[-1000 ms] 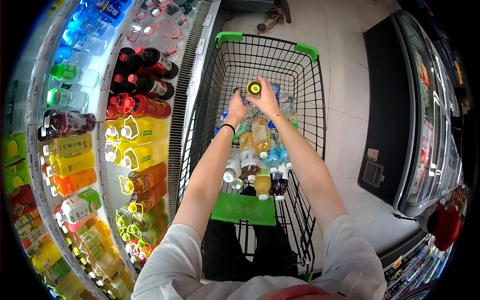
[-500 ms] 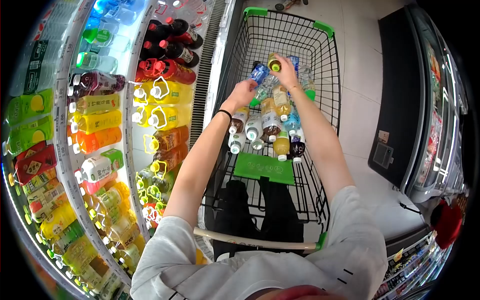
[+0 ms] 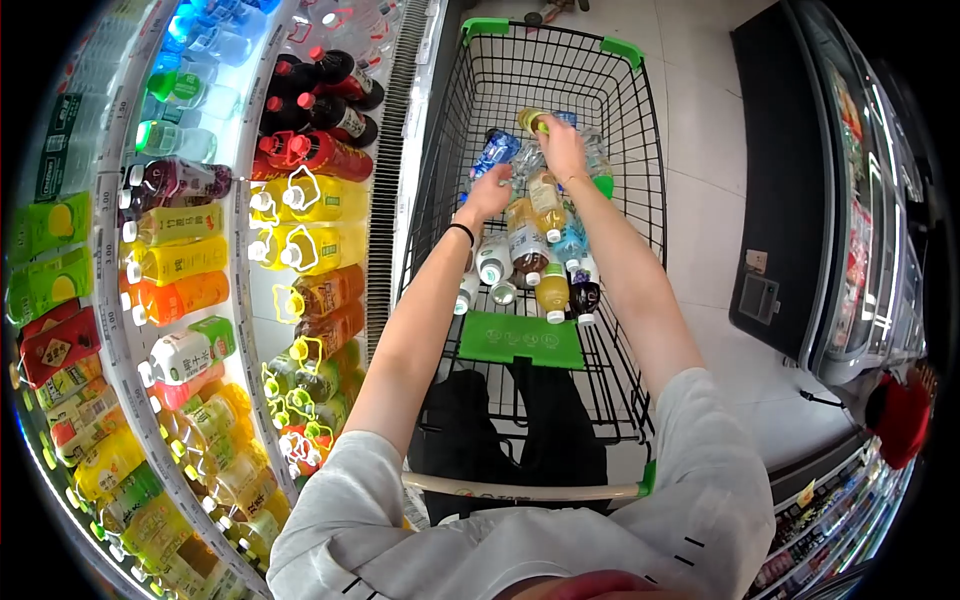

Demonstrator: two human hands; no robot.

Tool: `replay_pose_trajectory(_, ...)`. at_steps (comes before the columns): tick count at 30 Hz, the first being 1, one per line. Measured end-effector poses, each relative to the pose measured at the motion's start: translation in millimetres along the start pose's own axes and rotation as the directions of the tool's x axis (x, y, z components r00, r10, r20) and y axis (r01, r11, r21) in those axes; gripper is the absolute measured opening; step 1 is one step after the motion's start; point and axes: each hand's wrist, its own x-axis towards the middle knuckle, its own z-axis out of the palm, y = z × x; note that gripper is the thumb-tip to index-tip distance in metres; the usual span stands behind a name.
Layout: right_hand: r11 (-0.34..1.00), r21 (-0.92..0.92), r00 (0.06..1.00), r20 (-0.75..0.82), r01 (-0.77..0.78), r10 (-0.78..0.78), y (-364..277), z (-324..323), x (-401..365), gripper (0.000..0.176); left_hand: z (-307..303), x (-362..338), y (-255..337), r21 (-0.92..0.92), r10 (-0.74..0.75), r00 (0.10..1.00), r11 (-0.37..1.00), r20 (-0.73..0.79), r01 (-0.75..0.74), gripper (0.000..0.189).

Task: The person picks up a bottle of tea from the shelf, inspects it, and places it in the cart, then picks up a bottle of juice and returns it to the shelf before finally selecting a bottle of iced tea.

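Note:
My right hand point(image 3: 565, 152) grips a yellowish bottle with a green cap point(image 3: 530, 120) over the far end of the black wire shopping cart point(image 3: 640, 150). My left hand point(image 3: 488, 193) is lower and to the left, its fingertips at a blue-labelled bottle point(image 3: 496, 150) that lies in the cart. Whether it grips that bottle is unclear. A black band sits on my left wrist. Between my forearms lies a heap of several drink bottles point(image 3: 528, 245), caps toward me.
Lit drink shelves point(image 3: 190, 250) with cola, yellow, orange and tea bottles run along the left. A green child-seat flap point(image 3: 520, 340) and the cart handle point(image 3: 520, 490) are near me. A dark freezer cabinet point(image 3: 790, 190) stands on the right, with tiled floor between.
My right hand carried the green-capped bottle further toward the cart's far end. My left hand shifted from the heap up to the blue-labelled bottle. The view tilted back, showing the handle.

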Motion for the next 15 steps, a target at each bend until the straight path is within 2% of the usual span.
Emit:
replay_pose_trajectory(1,0.999,0.028,0.998,-0.043,0.038,-0.037,0,1,9,0.030,3,13,7,-0.018,-0.019,0.999,1.000,0.035,0.020,0.057)
replay_pose_trajectory(2,0.996,0.053,0.993,-0.087,0.079,-0.074,5,7,18,0.030,14,34,-1,-0.023,-0.015,0.999,1.000,0.039,0.016,0.057)
replay_pose_trajectory(4,0.992,0.003,0.982,-0.141,0.126,-0.124,13,21,36,0.033,35,74,-17,-0.116,0.116,0.986,0.985,-0.123,-0.131,0.076)
replay_pose_trajectory(6,0.973,0.113,0.967,-0.183,0.200,-0.178,20,29,46,0.035,33,92,5,-0.244,0.145,0.985,0.956,-0.097,-0.165,0.092)
replay_pose_trajectory(7,0.968,0.188,0.980,-0.144,0.167,-0.141,24,32,51,0.035,36,108,5,-0.275,0.176,0.978,0.940,-0.110,-0.201,0.097)
replay_pose_trajectory(8,0.970,0.184,0.981,-0.138,0.159,-0.135,28,35,56,0.035,38,114,11,-0.417,0.159,0.980,0.888,-0.121,-0.196,0.094)
replay_pose_trajectory(10,0.936,0.313,0.984,-0.122,0.160,-0.127,34,40,59,0.033,41,121,16,-0.480,0.150,0.982,0.857,-0.116,-0.188,0.091)
replay_pose_trajectory(12,0.932,0.332,0.986,-0.117,0.148,-0.115,36,39,59,0.034,44,119,17,-0.486,0.147,0.980,0.852,-0.136,-0.195,0.088)
replay_pose_trajectory(14,0.894,0.400,0.977,-0.147,0.202,-0.155,42,41,58,0.038,42,115,21,-0.467,0.140,0.980,0.863,-0.143,-0.192,0.088)
replay_pose_trajectory(15,0.908,0.380,0.984,-0.103,0.176,-0.148,44,41,58,0.053,40,113,23,-0.481,0.134,0.982,0.858,-0.132,-0.182,0.086)
